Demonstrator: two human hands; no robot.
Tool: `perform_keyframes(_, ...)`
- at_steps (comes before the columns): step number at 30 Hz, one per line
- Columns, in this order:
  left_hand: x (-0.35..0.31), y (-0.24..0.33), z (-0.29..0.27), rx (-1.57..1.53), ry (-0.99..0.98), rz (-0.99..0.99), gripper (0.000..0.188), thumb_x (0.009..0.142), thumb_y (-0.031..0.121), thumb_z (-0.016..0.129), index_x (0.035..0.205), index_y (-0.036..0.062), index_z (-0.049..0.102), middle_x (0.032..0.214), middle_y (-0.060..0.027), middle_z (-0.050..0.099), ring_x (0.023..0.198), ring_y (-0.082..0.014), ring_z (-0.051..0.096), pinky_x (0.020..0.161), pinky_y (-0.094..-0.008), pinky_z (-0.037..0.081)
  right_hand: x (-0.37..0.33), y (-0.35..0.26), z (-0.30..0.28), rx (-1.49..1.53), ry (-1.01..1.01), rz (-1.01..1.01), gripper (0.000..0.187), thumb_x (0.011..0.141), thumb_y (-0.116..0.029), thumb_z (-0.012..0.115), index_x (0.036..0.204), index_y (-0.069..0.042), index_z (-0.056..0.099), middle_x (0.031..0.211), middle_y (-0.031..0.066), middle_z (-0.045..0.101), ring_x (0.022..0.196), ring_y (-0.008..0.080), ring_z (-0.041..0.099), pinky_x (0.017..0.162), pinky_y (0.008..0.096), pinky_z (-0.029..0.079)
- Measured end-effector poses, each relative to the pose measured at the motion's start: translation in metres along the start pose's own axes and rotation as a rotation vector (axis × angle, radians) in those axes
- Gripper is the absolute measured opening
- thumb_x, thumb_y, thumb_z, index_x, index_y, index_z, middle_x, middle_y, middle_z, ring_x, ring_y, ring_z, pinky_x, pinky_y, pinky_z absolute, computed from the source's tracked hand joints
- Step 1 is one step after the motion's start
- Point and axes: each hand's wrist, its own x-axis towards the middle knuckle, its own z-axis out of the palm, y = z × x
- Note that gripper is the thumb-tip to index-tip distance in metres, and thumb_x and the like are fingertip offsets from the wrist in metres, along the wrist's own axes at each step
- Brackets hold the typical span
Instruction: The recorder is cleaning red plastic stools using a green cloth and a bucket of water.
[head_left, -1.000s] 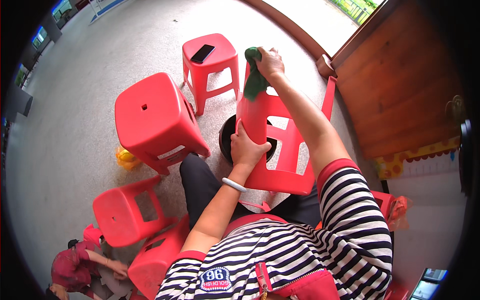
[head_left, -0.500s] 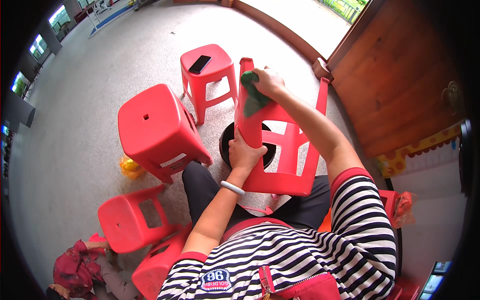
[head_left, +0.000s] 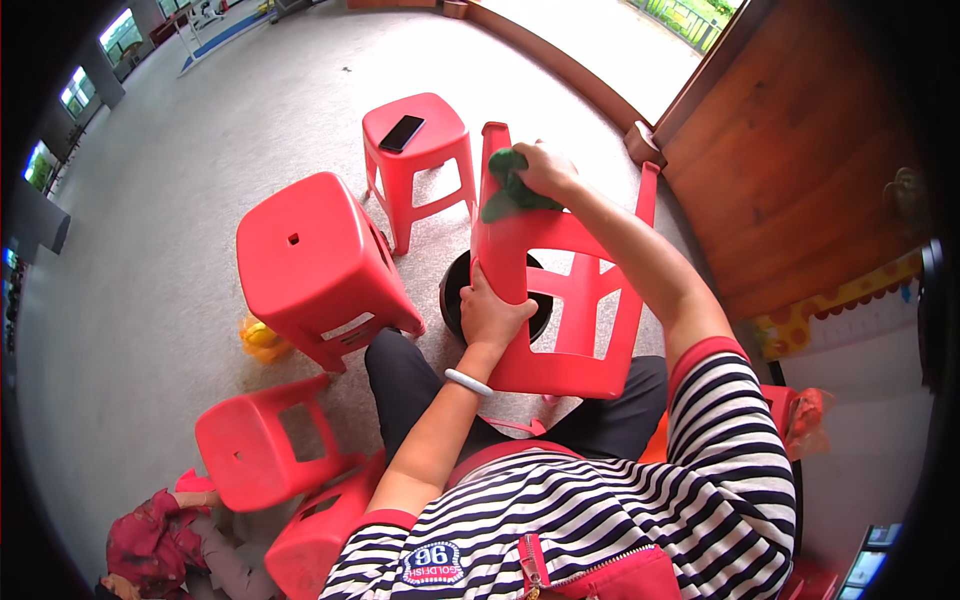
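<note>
A red plastic stool [head_left: 560, 372] lies tipped over in front of me, its legs pointing away. My left hand [head_left: 492, 312] grips the stool's left leg, thumb across its face and fingers round the outer edge. Further up that leg, my right hand [head_left: 545, 170] is closed on a green cloth [head_left: 508, 182], which is pressed against the plastic near the far end. Part of the cloth is hidden under the fingers. Beneath the stool stands a black bucket [head_left: 455, 300], mostly covered by the leg and my left hand.
Upright red stools stand to the left, one [head_left: 300, 240] close by and another [head_left: 430, 120] with a black phone [head_left: 402, 133] on it. A yellow bag [head_left: 262, 340] lies on the floor. At lower left a person [head_left: 150, 540] sits beside a tilted stool [head_left: 255, 455]. A wooden door [head_left: 790, 150] is at right.
The cloth has bunched up and shifted slightly along the stool leg under my right hand. My left hand keeps its hold on the leg.
</note>
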Motion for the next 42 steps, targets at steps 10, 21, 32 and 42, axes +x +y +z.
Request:
perform_keyframes(10,-0.002,0.000,-0.001,-0.041,0.004,0.060,0.103,0.059,0.031,0.082,0.148,0.0078,0.035,0.119,-0.0277,0.061,0.108,-0.0446,0.062,0.098,-0.0478,0.052,0.034,-0.014,0.004,0.004,0.041,0.067,0.040,0.088,-0.035,0.069,0.125,-0.022,0.066,0.121,0.0157,0.064,0.114,0.0371,0.062,0.094,0.0468,0.053)
perform_keyframes(21,0.006,-0.010,0.018,-0.012,0.055,0.166,0.106,0.059,0.036,0.083,0.149,0.0090,0.032,0.115,-0.0319,0.059,0.102,-0.0480,0.064,0.093,-0.0500,0.053,-0.035,-0.073,0.036,-0.398,0.183,-0.061,0.021,0.088,-0.021,0.064,0.106,-0.014,0.072,0.111,0.0153,0.061,0.100,0.0328,0.066,0.070,0.0395,0.061)
perform_keyframes(32,0.002,-0.010,0.014,-0.050,0.081,0.081,0.102,0.057,0.039,0.088,0.139,-0.0023,0.045,0.117,-0.0284,0.066,0.109,-0.0434,0.065,0.095,-0.0468,0.052,-0.190,0.030,0.019,-0.212,0.395,0.041,0.036,0.083,-0.025,0.073,0.118,-0.021,0.065,0.103,0.0133,0.056,0.090,0.0340,0.063,0.072,0.0430,0.058)
perform_keyframes(42,-0.022,0.013,0.019,0.044,0.011,0.139,0.109,0.068,0.056,0.083,0.149,0.0028,0.035,0.127,-0.0325,0.058,0.119,-0.0465,0.058,0.103,-0.0477,0.047,-0.202,0.089,-0.009,-0.054,0.341,0.471,0.038,0.087,-0.038,0.073,0.116,-0.014,0.069,0.111,0.0209,0.061,0.098,0.0381,0.068,0.082,0.0459,0.058)
